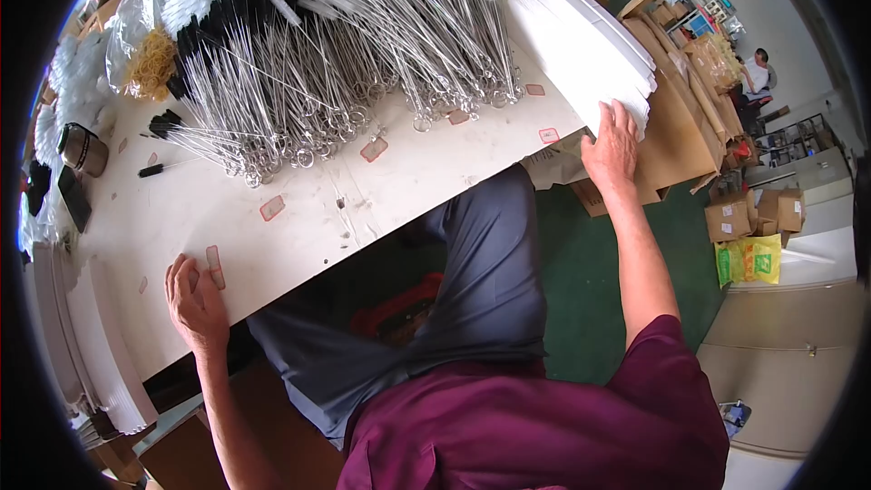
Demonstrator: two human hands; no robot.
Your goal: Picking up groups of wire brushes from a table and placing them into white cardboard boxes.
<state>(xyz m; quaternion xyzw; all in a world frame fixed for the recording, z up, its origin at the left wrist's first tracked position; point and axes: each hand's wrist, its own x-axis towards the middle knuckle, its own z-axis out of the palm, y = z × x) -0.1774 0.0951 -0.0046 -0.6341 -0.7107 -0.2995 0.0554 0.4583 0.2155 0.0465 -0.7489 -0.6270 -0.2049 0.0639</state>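
My left hand (197, 307) rests on the near left part of the white table (299, 259), fingers loosely bent and apart, holding nothing. My right hand (611, 147) lies at the near end of a stack of white paper sheets (581, 41), its fingers spread over the edge. Beyond my hands lie piles of thin tube brushes with twisted wire stems and ring ends. One pile has black-bristled brushes (263, 82); beside it are white-bristled brushes (417, 18). A single small black brush (151, 170) lies apart at the left.
At the left are a metal cup (83, 149), a dark phone-like slab (74, 198), yellow rubber bands (150, 65) in a clear bag and white folded stacks (109, 345). Cardboard boxes (676, 150) stand right of the table. A person (756, 77) sits far off at the right.
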